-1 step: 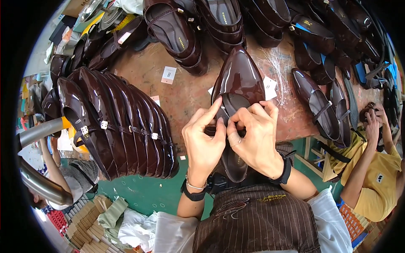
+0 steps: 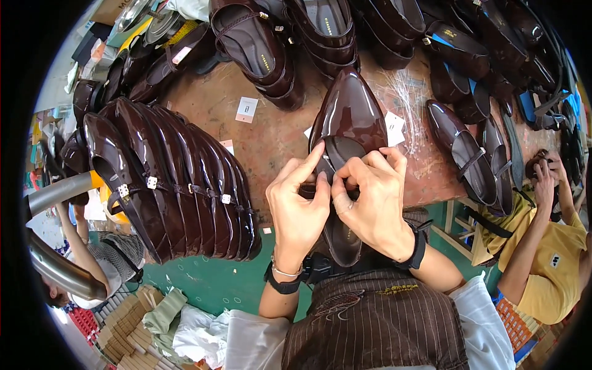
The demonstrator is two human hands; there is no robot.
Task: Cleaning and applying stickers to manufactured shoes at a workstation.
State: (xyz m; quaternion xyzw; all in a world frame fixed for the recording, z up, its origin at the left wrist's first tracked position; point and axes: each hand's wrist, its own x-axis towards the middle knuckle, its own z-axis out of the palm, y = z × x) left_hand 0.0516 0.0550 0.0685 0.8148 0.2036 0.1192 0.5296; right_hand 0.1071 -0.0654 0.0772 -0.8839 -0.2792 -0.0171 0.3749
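A glossy dark brown pointed shoe (image 2: pixel 353 111) lies in front of me, toe pointing away over the table's near edge and heel toward my apron. My left hand (image 2: pixel 300 196) is closed at the left of its opening, with the index finger stretched along the side and the thumb near the strap (image 2: pixel 325 169). From the right, my right hand (image 2: pixel 373 200) pinches at the same strap across the opening. Both sets of fingertips nearly meet there and partly hide the strap and whatever lies between them.
A row of glossy shoes (image 2: pixel 179 185) stands on the left; stacked shoes (image 2: pixel 256 52) line the back. More shoes (image 2: pixel 468 151) lie right, by clear plastic fasteners (image 2: pixel 407 114). A paper tag (image 2: pixel 247 110) rests on the worn table (image 2: pixel 203 92). Metal tubing (image 2: pixel 65 191) juts in left. Co-workers (image 2: pixel 549 265) flank me.
My hands and the shoe stay in place. Only the co-worker's arm at the far left has shifted slightly.
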